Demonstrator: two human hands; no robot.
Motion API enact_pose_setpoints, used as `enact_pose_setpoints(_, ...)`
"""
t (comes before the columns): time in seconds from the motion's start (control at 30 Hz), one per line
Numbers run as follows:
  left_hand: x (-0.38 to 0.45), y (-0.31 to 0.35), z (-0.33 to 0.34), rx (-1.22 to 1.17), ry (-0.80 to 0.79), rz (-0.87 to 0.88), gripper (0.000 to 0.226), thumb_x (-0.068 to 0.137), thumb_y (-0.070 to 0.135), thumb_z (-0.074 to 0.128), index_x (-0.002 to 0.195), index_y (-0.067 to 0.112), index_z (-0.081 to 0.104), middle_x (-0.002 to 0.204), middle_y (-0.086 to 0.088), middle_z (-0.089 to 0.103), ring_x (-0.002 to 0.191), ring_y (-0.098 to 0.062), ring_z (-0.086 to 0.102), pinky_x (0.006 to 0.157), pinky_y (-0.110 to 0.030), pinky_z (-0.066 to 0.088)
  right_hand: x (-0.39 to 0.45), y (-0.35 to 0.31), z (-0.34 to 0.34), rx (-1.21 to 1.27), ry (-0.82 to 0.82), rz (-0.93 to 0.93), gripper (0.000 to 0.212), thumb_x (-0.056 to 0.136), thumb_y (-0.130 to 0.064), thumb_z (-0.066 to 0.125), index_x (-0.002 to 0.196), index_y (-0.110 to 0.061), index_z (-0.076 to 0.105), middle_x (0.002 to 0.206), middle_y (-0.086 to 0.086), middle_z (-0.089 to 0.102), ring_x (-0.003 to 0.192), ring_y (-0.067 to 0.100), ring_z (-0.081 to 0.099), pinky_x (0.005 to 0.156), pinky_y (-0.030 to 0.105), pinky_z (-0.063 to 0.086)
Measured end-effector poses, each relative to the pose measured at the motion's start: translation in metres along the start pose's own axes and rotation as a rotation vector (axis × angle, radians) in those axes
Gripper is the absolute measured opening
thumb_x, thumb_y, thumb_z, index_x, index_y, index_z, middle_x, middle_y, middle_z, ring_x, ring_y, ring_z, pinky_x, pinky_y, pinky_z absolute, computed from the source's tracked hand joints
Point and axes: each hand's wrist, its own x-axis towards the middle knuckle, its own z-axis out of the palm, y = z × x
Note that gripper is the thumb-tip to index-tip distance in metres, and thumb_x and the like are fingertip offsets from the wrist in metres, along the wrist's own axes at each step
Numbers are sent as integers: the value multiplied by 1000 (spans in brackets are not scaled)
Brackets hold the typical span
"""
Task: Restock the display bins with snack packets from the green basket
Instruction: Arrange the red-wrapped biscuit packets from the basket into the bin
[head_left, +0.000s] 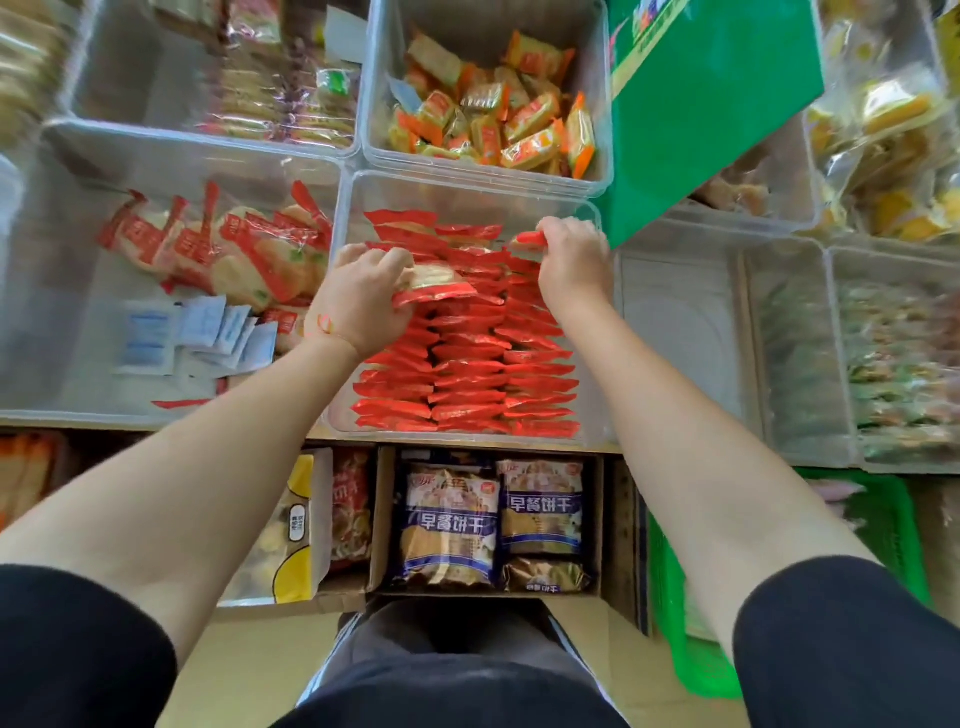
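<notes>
Red snack packets fill the bin; left grip clutches several, right grip pinches one.

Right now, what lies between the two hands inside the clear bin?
In the head view, upright rows of red snack packets fill the stretch between the left hand and the right hand.

Both hands reach into a clear plastic display bin packed with rows of red snack packets. The left hand grips a red-edged cracker packet; the right hand pinches another red packet. A green plastic basket sits below the right forearm.
</notes>
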Motion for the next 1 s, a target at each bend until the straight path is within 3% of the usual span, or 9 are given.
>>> enact_pose_setpoints(0.1,-1,-2,1,-3,10,15,36,79,35,49,105,14,63,94,-10,68,102,-42,57,102,-43,38,5,-5,1,-158,-123,3,24,91,5,45,105,-7,61,106,15,64,102,34,55,88,40,42)
enact_pose_setpoints(0.43,0,-3,3,10,45,56,28,82,30,55,101,13,65,91,-10,70,93,-38,61,103,-42,36,37,-26,3,-466,-430,-85,27,94,-1,51,117,-6,64,119,16,64,114,35,56,96,42,42)
enact_pose_setpoints(0.67,2,-4,5,26,6,51,40,82,38,40,106,16,64,95,-5,69,96,-33,62,110,-40,32,28,-22,16,-507,-408,-106,26,95,-1,49,117,-5,64,114,16,65,108,35,59,88,41,44)
enact_pose_setpoints(0.8,2,-2,6,23,62,75,35,81,32,48,104,13,65,91,-7,69,87,-32,63,110,-39,28,17,-6,20,-413,-228,-148,27,91,4,51,116,-2,62,112,19,62,105,36,55,87,44,43)
enact_pose_setpoints(0.9,1,-2,6,14,73,76,30,81,30,52,102,12,65,89,-7,69,84,-32,64,110,-40,28,-6,-10,27,-340,-100,-129,42,86,7,57,127,-2,56,116,21,59,102,36,57,80,43,47)
enact_pose_setpoints(1.0,1,-1,5,16,79,76,29,82,30,51,101,12,65,87,-7,69,81,-32,63,111,-39,28,-24,-17,35,-155,-178,-13,50,96,0,44,145,-2,38,143,24,42,127,38,45,103,45,41)
